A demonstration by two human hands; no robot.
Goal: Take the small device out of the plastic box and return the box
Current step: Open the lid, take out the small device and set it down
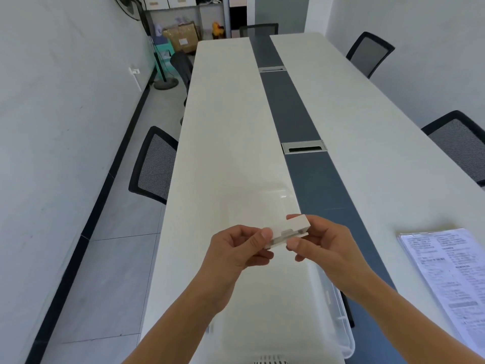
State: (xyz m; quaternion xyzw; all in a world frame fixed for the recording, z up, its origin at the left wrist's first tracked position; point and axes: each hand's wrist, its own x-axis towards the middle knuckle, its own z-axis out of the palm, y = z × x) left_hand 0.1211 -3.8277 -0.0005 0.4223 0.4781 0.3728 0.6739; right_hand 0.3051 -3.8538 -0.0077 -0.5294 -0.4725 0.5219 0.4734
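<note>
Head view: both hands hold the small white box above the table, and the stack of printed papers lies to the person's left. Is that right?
Not quite. The head view shows the left hand and right hand holding the small white box above the table, but the printed papers lie to the person's right.

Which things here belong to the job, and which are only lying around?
Job: small plastic box, held between left hand and right hand; large clear bin below them.

Only around: papers, chairs, fan, cardboard box.
</note>
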